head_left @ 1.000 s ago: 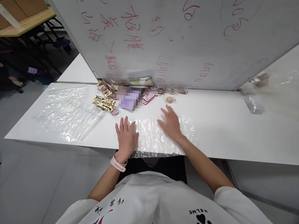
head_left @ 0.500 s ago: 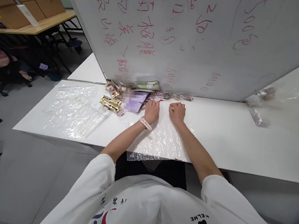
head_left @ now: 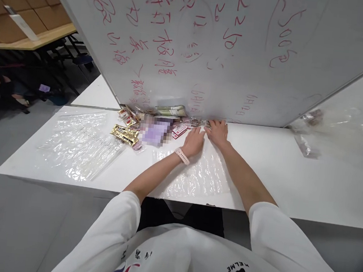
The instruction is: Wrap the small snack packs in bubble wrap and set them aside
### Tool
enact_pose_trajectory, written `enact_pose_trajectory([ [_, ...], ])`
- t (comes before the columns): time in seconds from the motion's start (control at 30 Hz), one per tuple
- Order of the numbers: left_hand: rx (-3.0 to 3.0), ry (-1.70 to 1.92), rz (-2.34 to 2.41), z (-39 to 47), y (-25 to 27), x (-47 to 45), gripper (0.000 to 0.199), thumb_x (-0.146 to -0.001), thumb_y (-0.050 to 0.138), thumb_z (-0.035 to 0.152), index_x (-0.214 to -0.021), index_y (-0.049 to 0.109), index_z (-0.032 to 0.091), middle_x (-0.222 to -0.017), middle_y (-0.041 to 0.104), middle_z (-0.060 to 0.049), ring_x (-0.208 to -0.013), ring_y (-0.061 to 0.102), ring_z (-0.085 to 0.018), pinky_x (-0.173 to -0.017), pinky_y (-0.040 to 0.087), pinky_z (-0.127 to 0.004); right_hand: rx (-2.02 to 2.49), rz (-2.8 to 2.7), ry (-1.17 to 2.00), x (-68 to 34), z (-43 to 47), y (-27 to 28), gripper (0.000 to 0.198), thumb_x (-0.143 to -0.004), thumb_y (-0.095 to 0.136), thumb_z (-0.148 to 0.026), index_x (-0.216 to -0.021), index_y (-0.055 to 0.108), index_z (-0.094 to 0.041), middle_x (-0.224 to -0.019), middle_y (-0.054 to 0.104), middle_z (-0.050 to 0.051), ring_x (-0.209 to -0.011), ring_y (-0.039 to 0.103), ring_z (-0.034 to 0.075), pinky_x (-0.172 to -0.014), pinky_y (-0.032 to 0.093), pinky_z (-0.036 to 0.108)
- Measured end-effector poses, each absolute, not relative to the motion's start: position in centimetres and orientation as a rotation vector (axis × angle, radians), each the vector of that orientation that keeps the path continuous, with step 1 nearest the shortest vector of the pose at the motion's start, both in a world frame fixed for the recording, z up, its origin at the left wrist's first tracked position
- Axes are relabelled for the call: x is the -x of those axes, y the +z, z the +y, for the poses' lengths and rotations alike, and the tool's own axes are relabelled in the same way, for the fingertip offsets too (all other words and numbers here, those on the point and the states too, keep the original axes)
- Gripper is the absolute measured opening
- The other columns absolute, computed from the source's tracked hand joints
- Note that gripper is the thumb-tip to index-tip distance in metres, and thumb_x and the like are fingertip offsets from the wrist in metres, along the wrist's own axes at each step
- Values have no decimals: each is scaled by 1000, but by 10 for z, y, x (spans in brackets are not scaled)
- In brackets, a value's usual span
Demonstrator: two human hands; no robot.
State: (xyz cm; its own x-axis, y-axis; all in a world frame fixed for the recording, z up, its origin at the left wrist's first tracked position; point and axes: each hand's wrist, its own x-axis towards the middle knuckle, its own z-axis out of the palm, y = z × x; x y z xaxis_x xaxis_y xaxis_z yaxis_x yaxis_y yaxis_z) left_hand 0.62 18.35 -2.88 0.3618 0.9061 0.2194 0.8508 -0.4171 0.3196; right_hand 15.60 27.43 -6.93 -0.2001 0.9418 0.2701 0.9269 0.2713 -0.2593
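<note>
Head view suggests fingertip work at the row of small packets (head_left: pixel 196 123): a light pinch by one edge should serve best, with the left hand (head_left: pixel 194 143) kept light so the clear plastic bag (head_left: pixel 196 178) neither slides nor creases. That wrinkled bag lies on the white table (head_left: pixel 261 169), nearer the body than both hands. Left fingers are loosely bent; the right hand (head_left: pixel 217 133) arches at the packets by the whiteboard (head_left: pixel 231 85). Whether either grips anything cannot be told.
</note>
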Motion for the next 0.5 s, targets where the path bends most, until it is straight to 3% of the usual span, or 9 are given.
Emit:
enact_pose_trajectory([
  [0.07, -2504, 514, 1424, 140, -34, -10, 38, -95, 51, 29, -131, 53, 16, -149, 47, -18, -144, 38, -34, -115, 37, -56, 1640, -2259, 77, -154, 278, -67, 41, -96, 41, -33, -123, 63, -10, -120, 63, 22, -117, 44, 35, -95, 40, 53],
  [0.17, -2593, 410, 1194, 58, -44, -5, 61, -88, 65, 46, -139, 48, 19, -157, 38, -16, -150, 28, -37, -120, 28, -58, 1621, -2264, 124, -155, 281, -62, 37, -97, 35, -23, -115, 65, -8, -110, 65, 24, -110, 50, 33, -91, 43, 51],
  [0.33, -2591, 298, 1210, -25, -55, 22, 88, -82, 73, 48, -153, 29, 21, -163, 28, -17, -153, 17, -37, -122, 21, -60, 1623, -2164, 126, -170, 261, -35, 47, -102, 22, -25, -113, 64, -8, -101, 64, 17, -104, 54, 26, -90, 44, 42],
  [0.43, -2580, 411, 1160, -30, -59, 32, 79, -86, 71, 41, -152, 31, 24, -162, 32, -15, -152, 22, -35, -122, 21, -60, 1543, -2105, 242, -176, 217, -11, 49, -104, 23, -39, -117, 63, -14, -95, 63, 11, -90, 57, 21, -80, 47, 36],
  [0.5, -2476, 638, 1152, -30, -61, 35, 54, -91, 64, 40, -139, 45, 23, -150, 48, -14, -144, 40, -31, -119, 31, -57, 1382, -2139, 686, -174, 176, -1, 46, -102, 32, -49, -109, 65, -18, -79, 61, 5, -68, 54, 16, -64, 46, 31],
])
